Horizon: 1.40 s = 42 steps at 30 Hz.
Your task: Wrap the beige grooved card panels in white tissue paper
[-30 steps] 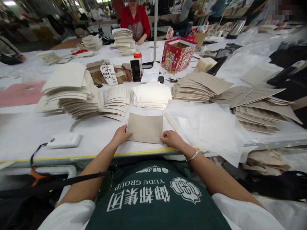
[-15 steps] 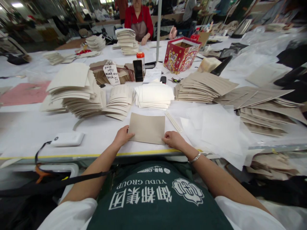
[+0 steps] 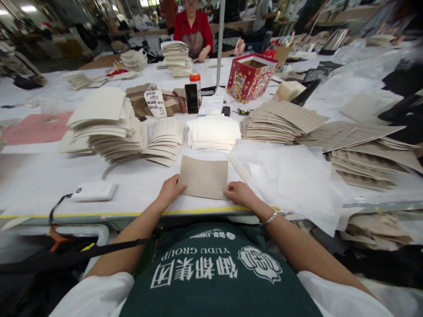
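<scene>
Gripping the brown sheet [image 3: 204, 178] at frame centre, our left hand [image 3: 171, 189] and right hand [image 3: 239, 193] pinch opposite edges.

The single view looks out from the wearer's head, facing forward and steeply down over the dark green apron [image 3: 211, 273] at the near edge. It sits close above the near side of the white table [image 3: 139, 176] and takes in its far side, with the room beyond.

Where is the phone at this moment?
In the head view, the phone stands upright a little left of centre, in front of the orange-capped container and just right of the bundle with the handwritten tag.
</scene>
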Tool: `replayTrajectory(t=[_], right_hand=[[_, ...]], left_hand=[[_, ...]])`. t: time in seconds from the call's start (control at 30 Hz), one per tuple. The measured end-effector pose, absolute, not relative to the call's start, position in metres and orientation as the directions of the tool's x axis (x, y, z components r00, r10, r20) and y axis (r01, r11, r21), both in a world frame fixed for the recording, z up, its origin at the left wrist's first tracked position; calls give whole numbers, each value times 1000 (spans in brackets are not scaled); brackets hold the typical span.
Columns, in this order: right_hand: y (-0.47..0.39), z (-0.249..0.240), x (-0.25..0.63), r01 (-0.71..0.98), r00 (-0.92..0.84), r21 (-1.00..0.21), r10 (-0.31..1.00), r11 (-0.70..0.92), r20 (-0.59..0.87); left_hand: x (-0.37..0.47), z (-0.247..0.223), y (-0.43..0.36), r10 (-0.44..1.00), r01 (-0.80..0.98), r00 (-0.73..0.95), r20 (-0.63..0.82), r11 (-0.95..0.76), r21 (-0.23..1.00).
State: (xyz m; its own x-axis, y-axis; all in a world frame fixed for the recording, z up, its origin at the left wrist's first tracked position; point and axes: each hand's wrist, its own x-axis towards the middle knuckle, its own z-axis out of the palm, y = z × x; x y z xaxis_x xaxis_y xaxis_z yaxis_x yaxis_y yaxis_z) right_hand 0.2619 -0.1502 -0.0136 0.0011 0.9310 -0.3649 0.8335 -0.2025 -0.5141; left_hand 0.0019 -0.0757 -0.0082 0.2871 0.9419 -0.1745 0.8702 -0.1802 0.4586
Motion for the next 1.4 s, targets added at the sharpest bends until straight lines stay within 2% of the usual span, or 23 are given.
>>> replayTrajectory(t=[0.07, 0.1, 0.2, 0.27, 0.33, 0.4, 0.53, 0.7, 1.23, 1.4], right_hand=[[-150, -12, 262, 837, 7, -508, 932, -204, -363], [-150, -11, 262, 840, 7, -504, 931, -203, -364], [-149, -9, 261, 847, 3, -493, 929, -200, -371], [-149, -9, 262, 851, 6, -485, 929, -200, -371], [-149, -9, 262, 853, 9, -483, 932, -196, -363], [-149, -9, 263, 851, 5, -489, 935, -191, -355], [-150, -8, 263, 842, 1, -505, 938, -187, -346], [-151, -10, 263, 851, 7, -491, 940, -184, -341], [-149, -16, 265, 889, -12, -440, 954, -127, -301], [-149, -14, 265, 877, -18, -463, 953, -131, -303]], left_hand=[[2, -9, -82, 945, 875, 302, -123, -223, 430], [0, -11, -85, 946, 876, 318, -54, -272, 398], [-9, -20, -94, 868, 858, 425, 256, -477, 193], [-19, -28, -98, 731, 770, 582, 356, -636, 49], [-29, -36, -101, 597, 641, 731, 330, -767, -31], [-36, -42, -104, 533, 567, 803, 267, -821, -69], [-36, -41, -115, 550, 577, 811, 201, -808, -118], [-3, -33, -133, 474, 497, 863, 178, -858, -126], [40, -24, -142, 491, 507, 858, 154, -857, -92], [60, -24, -145, 517, 532, 844, 143, -842, -93]])
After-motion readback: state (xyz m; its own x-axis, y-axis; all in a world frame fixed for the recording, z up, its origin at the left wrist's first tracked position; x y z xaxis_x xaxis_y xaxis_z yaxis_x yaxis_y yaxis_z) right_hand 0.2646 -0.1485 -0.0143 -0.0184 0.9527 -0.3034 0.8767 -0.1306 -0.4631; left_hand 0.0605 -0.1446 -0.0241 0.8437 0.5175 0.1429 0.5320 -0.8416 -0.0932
